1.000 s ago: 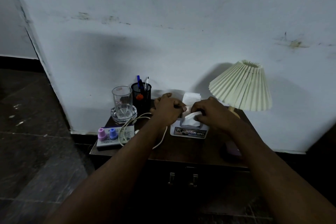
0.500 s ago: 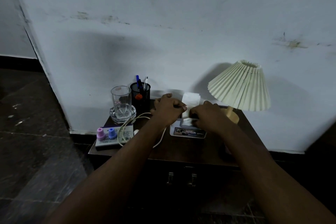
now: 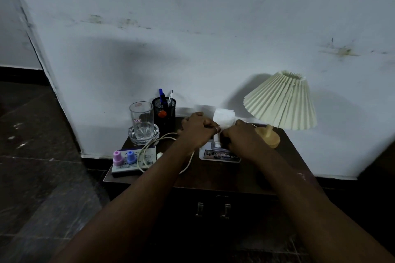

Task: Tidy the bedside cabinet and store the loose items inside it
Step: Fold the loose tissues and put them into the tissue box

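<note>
Reaching across the front of the dark bedside cabinet (image 3: 213, 183), whose two metal handles (image 3: 213, 210) sat below and nearer than the tissue box (image 3: 218, 154), both forearms met at that box. To the box's near left lay a flat printed packet (image 3: 132, 163) carrying a pink-capped bottle (image 3: 117, 157) and a blue-capped bottle (image 3: 130, 156). A white cable (image 3: 147, 149) looped over the packet and trailed toward the box; the packet's print was too small to read. The left hand (image 3: 196, 129) was curled, its thumb and forefinger pinching the white tissue (image 3: 223, 118) where it stood up just above the box. The right hand (image 3: 243, 136) was curled over the box's slot and seemed to grip the tissue's lower end, though that hold was partly hidden. The two-handed hold looked meant to fold or tuck the loose sheet so the box sat neat. Its front label showed a picture and letters that seemed to end in "OP", otherwise illegible. Farther left of the box, a drinking glass (image 3: 141, 117) with a small red-printed sticker, unreadable, stood in a glass dish (image 3: 143, 137) beside a black mesh pen holder (image 3: 164, 113). Right of and behind the box stood a pleated-shade lamp (image 3: 280, 100). Every loose item lay on top, and the cabinet front appeared closed, so nothing was yet stored.
</note>
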Demonstrator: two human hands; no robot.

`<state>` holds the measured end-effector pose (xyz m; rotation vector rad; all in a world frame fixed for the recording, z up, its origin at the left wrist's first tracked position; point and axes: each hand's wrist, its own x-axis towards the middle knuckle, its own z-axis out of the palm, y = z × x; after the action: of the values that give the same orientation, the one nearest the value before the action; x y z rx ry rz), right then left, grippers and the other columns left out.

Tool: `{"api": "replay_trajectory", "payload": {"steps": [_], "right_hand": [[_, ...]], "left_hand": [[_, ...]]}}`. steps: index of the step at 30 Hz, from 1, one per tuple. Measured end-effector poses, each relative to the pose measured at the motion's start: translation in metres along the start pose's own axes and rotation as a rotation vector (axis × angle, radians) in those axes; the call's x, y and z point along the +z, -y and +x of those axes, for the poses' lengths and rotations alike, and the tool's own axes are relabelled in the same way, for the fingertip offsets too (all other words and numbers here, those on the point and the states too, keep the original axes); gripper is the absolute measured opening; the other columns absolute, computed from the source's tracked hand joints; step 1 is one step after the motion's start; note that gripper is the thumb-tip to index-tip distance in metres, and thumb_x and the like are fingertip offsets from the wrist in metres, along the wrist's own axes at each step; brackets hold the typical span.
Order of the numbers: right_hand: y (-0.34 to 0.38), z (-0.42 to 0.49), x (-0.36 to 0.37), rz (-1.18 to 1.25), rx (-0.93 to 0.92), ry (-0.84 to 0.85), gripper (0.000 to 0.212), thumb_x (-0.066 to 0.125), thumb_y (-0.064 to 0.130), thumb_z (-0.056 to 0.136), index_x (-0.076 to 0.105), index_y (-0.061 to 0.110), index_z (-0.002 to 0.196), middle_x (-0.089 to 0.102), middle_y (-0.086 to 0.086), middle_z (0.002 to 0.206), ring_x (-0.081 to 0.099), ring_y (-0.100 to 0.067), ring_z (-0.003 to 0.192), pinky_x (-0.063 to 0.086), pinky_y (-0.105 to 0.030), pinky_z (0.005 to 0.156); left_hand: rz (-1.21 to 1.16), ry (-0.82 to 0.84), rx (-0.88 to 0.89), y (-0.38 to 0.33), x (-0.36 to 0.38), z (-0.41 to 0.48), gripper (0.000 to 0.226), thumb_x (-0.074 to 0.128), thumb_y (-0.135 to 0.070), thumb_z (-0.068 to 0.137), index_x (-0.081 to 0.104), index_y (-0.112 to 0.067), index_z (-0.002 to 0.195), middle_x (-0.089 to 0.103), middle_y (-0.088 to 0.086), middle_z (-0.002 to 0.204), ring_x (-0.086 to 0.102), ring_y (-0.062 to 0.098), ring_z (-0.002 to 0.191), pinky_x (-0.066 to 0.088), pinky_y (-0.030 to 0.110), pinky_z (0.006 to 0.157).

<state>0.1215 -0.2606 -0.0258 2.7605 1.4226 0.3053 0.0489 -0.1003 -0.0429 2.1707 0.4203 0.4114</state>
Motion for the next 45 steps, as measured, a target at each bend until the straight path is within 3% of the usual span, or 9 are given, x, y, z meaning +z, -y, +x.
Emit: {"api": "replay_trajectory", "payload": {"steps": [9, 12, 16, 23, 28, 32, 35, 39, 45], "right_hand": [[-0.031, -0.014, -0.016, 0.229, 0.035, -0.154, 0.004, 0.073, 0.021, 0.081, 0.073, 0.023, 0.084, 0.071, 0.002, 0.078, 0.065, -0.025, 0.082, 0.053, -0.041, 0.070], [-0.027, -0.027, -0.009, 0.255, 0.023, -0.191, 0.005, 0.069, 0.021, 0.085, 0.070, 0.022, 0.081, 0.066, 0.005, 0.078, 0.057, -0.019, 0.080, 0.038, -0.033, 0.067], [-0.020, -0.030, 0.000, 0.234, -0.061, -0.166, 0.018, 0.061, 0.041, 0.088, 0.072, 0.027, 0.085, 0.058, 0.009, 0.084, 0.050, -0.011, 0.080, 0.042, -0.034, 0.076], [-0.017, -0.031, 0.020, 0.222, -0.025, -0.186, 0.020, 0.050, 0.034, 0.087, 0.067, 0.024, 0.085, 0.050, 0.001, 0.087, 0.050, -0.023, 0.090, 0.043, -0.040, 0.076], [-0.017, -0.047, 0.013, 0.370, 0.175, -0.284, 0.025, 0.063, 0.032, 0.091, 0.058, 0.018, 0.110, 0.053, 0.000, 0.111, 0.053, -0.019, 0.101, 0.048, -0.040, 0.083], [-0.017, -0.058, 0.014, 0.724, 0.431, -0.178, 0.055, 0.077, 0.051, 0.083, 0.049, 0.023, 0.120, 0.056, 0.003, 0.115, 0.059, -0.015, 0.100, 0.052, -0.039, 0.083], [-0.009, -0.055, 0.028, 1.067, 0.542, -0.064, 0.063, 0.085, 0.055, 0.072, 0.056, 0.028, 0.121, 0.071, 0.010, 0.112, 0.068, -0.011, 0.100, 0.056, -0.042, 0.092], [0.008, -0.047, 0.041, 1.047, 0.605, -0.150, 0.050, 0.078, 0.035, 0.084, 0.057, 0.025, 0.128, 0.070, 0.007, 0.117, 0.066, -0.015, 0.107, 0.051, -0.034, 0.090], [0.013, -0.030, 0.045, 1.123, 0.535, -0.185, 0.044, 0.060, 0.006, 0.090, 0.061, 0.032, 0.125, 0.069, 0.006, 0.125, 0.064, -0.015, 0.116, 0.051, -0.034, 0.096]], "left_hand": [[0.050, 0.026, 0.037, 0.004, -0.002, 0.000, 0.015, 0.072, -0.057, 0.084, 0.065, -0.061, 0.072, 0.043, -0.008, 0.156, 0.022, 0.028, 0.148, 0.023, 0.058, 0.118], [0.098, 0.036, 0.032, 0.003, -0.001, -0.001, 0.007, 0.069, -0.061, 0.084, 0.068, -0.055, 0.088, 0.040, -0.008, 0.157, 0.020, 0.029, 0.149, 0.021, 0.058, 0.119], [0.224, 0.067, 0.099, -0.003, -0.002, -0.010, 0.047, 0.081, -0.049, 0.075, 0.064, -0.045, 0.118, 0.026, -0.007, 0.164, 0.016, 0.027, 0.150, 0.016, 0.053, 0.117], [0.347, 0.089, 0.234, 0.002, 0.005, -0.016, 0.070, 0.084, -0.053, 0.069, 0.052, -0.041, 0.130, 0.017, -0.006, 0.166, 0.010, 0.023, 0.153, 0.019, 0.052, 0.114], [0.330, 0.160, 0.202, 0.010, -0.006, -0.017, 0.123, 0.089, -0.056, 0.061, 0.006, -0.053, 0.151, 0.004, -0.004, 0.170, 0.004, 0.030, 0.156, 0.015, 0.060, 0.119], [0.245, 0.228, 0.176, 0.029, -0.006, -0.009, 0.145, 0.092, -0.061, 0.049, 0.002, -0.033, 0.160, 0.035, 0.004, 0.162, 0.033, 0.027, 0.150, 0.031, 0.052, 0.121], [-0.022, 0.234, 0.113, 0.033, -0.003, -0.013, 0.107, 0.094, -0.037, 0.059, 0.037, -0.027, 0.148, 0.063, -0.011, 0.137, 0.063, 0.008, 0.125, 0.055, 0.039, 0.103], [-0.055, 0.144, 0.122, 0.029, -0.004, -0.016, 0.037, 0.086, -0.026, 0.069, 0.067, -0.036, 0.100, 0.074, -0.018, 0.096, 0.071, 0.004, 0.097, 0.056, 0.022, 0.082], [-0.240, 0.079, 0.108, 0.043, -0.002, -0.007, 0.083, 0.094, -0.044, 0.064, 0.053, -0.035, 0.136, 0.071, -0.015, 0.125, 0.069, 0.003, 0.112, 0.055, 0.029, 0.095]]}}
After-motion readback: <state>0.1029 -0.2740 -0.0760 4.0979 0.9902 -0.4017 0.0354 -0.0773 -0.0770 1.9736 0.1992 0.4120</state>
